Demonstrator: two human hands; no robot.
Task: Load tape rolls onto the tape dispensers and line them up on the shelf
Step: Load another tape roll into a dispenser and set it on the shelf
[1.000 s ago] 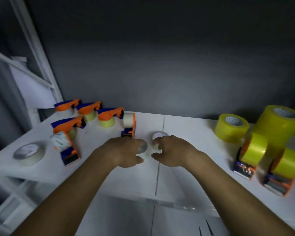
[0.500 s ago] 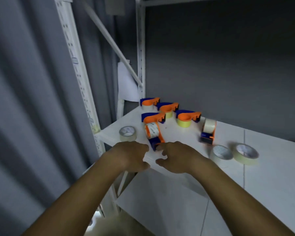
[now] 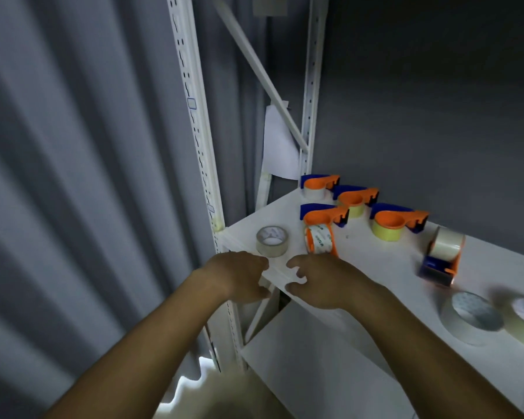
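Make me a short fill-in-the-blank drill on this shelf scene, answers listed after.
1. Both hands, left and right, hold ____.
2. The loose roll nearest the left hand lies ____ on the shelf.
3. The dispensers at the back are orange and ____.

Answers: nothing; flat; blue

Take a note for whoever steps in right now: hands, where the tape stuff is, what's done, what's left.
Left hand and right hand: both empty, fingers loosely curled, at the shelf front edge.
Done: six loaded dispensers stand or lie at the back left, not yet in a tidy line.
Left: one loose roll just beyond the hands, two more rolls at right. No empty dispenser in view.
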